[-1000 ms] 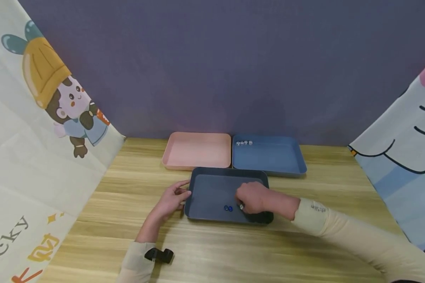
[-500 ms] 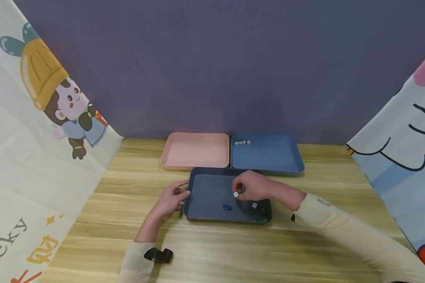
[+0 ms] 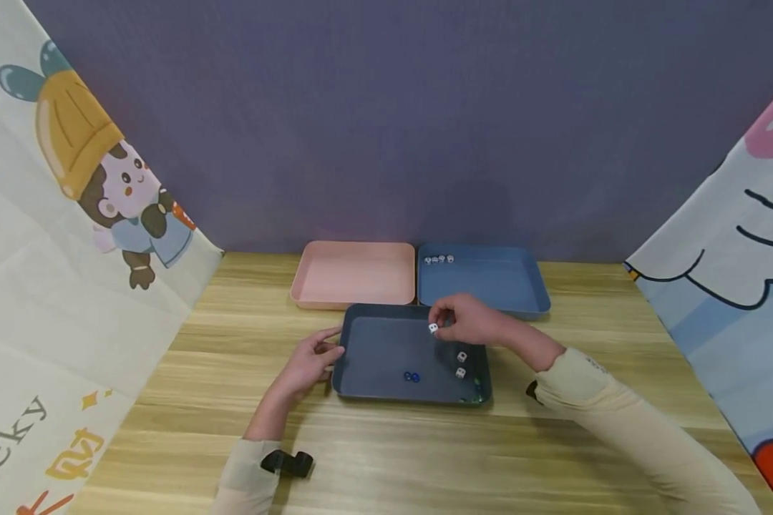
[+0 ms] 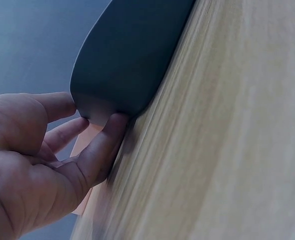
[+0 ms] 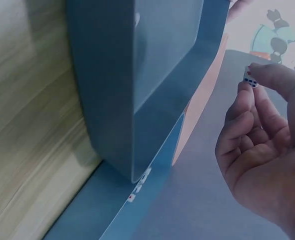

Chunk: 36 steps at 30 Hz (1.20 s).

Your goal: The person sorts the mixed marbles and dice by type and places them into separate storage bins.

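**Right hand [image 3: 467, 320] and pinched die [image 3: 433, 328] have shifted toward the far edge of the dark tray [image 3: 386, 347]**

Half a second back, hand and die were lower, over the middle of the tray's right half; now the knuckles stand near its far rim, beside the blue tray [image 3: 496, 279]. Die held off the tray floor between thumb and fingertips, other fingers bent inward. Right wrist view: red dot on one face, dark pips on another.

Left hand [image 3: 310, 366] unchanged at the dark tray's left side. Digits slightly bent, tips against rim and outer wall; whether they clamp it or only press, cannot tell.

Inside the dark tray: two loose dice [image 3: 460, 373] in the right half, one beyond the other, a little apart, the farther one uncovered since the hand moved off. Two blue beads [image 3: 415, 378] sit side by side near the front. Small green pieces [image 3: 473, 399] in the near right corner, too small to make out.

Behind: pink tray [image 3: 354, 272] at left, next to the blue one. Row of four dice [image 3: 434, 260] in the blue tray's far left corner. All three trays on a wood-grain table [image 3: 386, 458].
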Each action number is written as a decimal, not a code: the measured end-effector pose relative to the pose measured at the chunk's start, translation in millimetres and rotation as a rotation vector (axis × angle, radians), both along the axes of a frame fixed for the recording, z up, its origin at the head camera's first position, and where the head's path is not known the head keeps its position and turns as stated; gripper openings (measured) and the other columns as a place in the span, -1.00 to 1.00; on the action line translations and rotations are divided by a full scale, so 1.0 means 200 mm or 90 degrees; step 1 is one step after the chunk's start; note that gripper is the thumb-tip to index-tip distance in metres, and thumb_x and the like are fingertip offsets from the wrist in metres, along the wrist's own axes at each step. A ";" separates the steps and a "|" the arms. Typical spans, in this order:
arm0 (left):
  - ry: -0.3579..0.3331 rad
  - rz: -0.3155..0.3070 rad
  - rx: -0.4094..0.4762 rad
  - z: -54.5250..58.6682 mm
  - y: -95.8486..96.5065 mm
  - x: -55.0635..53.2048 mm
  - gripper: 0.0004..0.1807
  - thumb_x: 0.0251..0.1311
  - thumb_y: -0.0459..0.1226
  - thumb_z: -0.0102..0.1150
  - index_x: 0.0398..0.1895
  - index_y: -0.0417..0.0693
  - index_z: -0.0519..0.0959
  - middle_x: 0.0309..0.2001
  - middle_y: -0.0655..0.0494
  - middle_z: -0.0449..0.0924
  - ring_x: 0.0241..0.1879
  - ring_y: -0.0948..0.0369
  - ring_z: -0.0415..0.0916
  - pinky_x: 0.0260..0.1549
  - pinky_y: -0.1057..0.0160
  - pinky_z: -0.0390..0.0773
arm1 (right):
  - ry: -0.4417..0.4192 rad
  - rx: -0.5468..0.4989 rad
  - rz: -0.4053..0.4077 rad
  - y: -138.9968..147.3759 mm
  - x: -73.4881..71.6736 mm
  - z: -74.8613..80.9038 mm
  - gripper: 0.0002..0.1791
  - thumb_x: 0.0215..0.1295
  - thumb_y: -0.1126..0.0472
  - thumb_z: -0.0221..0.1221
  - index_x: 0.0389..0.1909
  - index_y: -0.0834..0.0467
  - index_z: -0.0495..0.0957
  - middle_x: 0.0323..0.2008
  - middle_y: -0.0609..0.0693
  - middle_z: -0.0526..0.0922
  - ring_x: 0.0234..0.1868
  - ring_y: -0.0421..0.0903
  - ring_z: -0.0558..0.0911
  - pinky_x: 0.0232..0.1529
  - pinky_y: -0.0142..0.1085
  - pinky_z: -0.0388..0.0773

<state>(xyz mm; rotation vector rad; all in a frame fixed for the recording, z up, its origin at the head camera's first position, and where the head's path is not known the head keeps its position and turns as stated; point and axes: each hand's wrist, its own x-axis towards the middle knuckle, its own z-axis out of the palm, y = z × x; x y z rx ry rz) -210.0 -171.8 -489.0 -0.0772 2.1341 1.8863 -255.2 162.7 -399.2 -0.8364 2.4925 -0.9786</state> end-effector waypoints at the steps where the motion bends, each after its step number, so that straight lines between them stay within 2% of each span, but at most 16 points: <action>1: -0.001 0.000 0.000 0.00 0.00 0.00 -0.47 0.36 -0.37 0.11 0.40 -0.05 0.35 -0.01 -0.23 0.49 -0.16 0.03 0.60 -0.34 0.07 0.65 | -0.002 -0.005 -0.005 0.01 -0.01 -0.01 -0.89 0.25 0.30 0.29 -0.22 0.13 0.63 -0.30 -0.08 0.58 -0.29 -0.10 0.54 -0.34 -0.21 0.51; 6: -0.003 -0.005 0.001 -0.01 -0.01 0.00 -0.47 0.37 -0.37 0.10 0.40 -0.05 0.35 -0.01 -0.23 0.51 -0.14 0.01 0.60 -0.33 0.07 0.65 | 0.010 -0.021 -0.036 0.04 -0.09 -0.05 -0.87 0.25 0.30 0.29 -0.19 0.17 0.62 -0.30 -0.04 0.58 -0.29 -0.08 0.55 -0.36 -0.20 0.50; 12: -0.015 0.003 0.006 0.01 -0.02 0.01 -0.47 0.37 -0.36 0.10 0.40 -0.05 0.34 0.02 -0.24 0.49 -0.13 0.00 0.60 -0.30 0.06 0.65 | 0.079 -0.026 -0.079 0.07 -0.21 -0.10 -0.87 0.26 0.28 0.29 -0.19 0.18 0.63 -0.32 -0.03 0.62 -0.41 -0.11 0.55 -0.40 -0.19 0.48; 16: -0.013 0.010 -0.001 0.01 -0.02 0.01 -0.47 0.37 -0.35 0.11 0.40 -0.07 0.34 0.02 -0.25 0.48 -0.14 -0.01 0.60 -0.32 0.06 0.65 | 0.107 -0.031 -0.102 0.09 -0.30 -0.12 -0.85 0.25 0.28 0.30 -0.18 0.22 0.63 -0.32 0.02 0.64 -0.36 -0.08 0.58 -0.36 -0.16 0.50; 21: -0.013 0.007 0.000 0.00 -0.02 0.01 -0.48 0.37 -0.35 0.12 0.38 -0.03 0.37 0.02 -0.23 0.50 -0.14 0.00 0.60 -0.31 0.06 0.65 | 0.083 -0.032 -0.138 0.12 -0.39 -0.14 -0.81 0.26 0.31 0.26 -0.14 0.27 0.61 -0.28 0.07 0.63 -0.26 -0.02 0.60 -0.25 -0.11 0.53; 28: -0.013 0.004 0.011 -0.02 -0.01 0.01 -0.49 0.37 -0.36 0.10 0.38 -0.05 0.37 0.03 -0.25 0.49 -0.14 -0.01 0.61 -0.30 0.05 0.65 | 0.056 -0.025 -0.195 0.15 -0.51 -0.12 -0.83 0.30 0.29 0.22 -0.14 0.27 0.60 -0.29 0.09 0.61 -0.30 0.01 0.58 -0.24 -0.09 0.51; 36: -0.011 -0.007 0.014 -0.01 -0.01 -0.01 -0.49 0.38 -0.34 0.09 0.39 -0.06 0.35 0.04 -0.26 0.47 -0.15 -0.02 0.60 -0.31 0.06 0.65 | 0.043 0.035 -0.263 0.20 -0.67 -0.09 -0.69 0.36 0.21 0.18 0.02 0.32 0.57 -0.16 0.19 0.59 -0.20 0.09 0.59 -0.19 -0.05 0.53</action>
